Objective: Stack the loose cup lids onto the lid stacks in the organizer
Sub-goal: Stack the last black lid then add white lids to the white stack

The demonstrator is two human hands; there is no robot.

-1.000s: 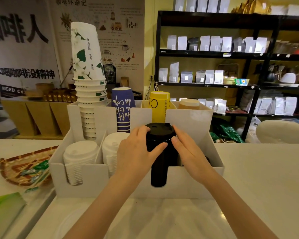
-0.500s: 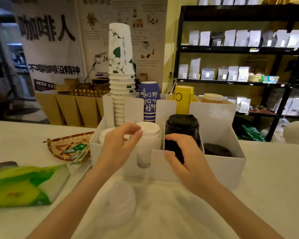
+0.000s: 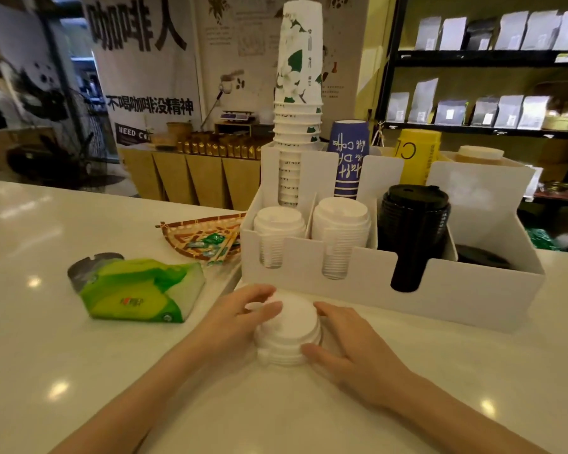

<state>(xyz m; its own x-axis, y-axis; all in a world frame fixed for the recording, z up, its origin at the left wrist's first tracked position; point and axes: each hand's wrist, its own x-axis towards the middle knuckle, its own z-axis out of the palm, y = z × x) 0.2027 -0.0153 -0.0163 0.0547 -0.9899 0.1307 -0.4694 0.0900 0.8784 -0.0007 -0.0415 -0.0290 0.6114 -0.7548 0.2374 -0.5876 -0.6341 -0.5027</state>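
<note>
Head view puts our left hand [image 3: 240,317] and right hand [image 3: 348,339] on either side of a short pile of loose white lids [image 3: 287,332] lying on the desk [image 3: 46,371], just in front of the white organizer [image 3: 466,299]. Our left fingers curl over the top and left rim of the pile, and the right thumb and fingers press against its right edge, so both hands are closed around it; we cannot tell whether it has left the desk surface.

What matters for the coming move is direction. The pile lies flat with its stacking axis upright, and the matching white lid stacks stand directly beyond it, away from us. The taller white stack [image 3: 341,231] sits in the second compartment from the left, almost straight ahead of the pile, and the shorter white stack [image 3: 278,235] is in the leftmost compartment, a little to the left. The black lid stack [image 3: 413,234] is to the right and is not a match.

We judge that the pile must rise above the organizer's front wall and travel forward with its axis kept upright, then settle concentrically on a white stack. Both hands are about equally near; the left hand lies closer to the shorter stack. A green tissue pack [image 3: 138,291] and a woven tray [image 3: 204,239] lie to the left, clear of that path.
</note>
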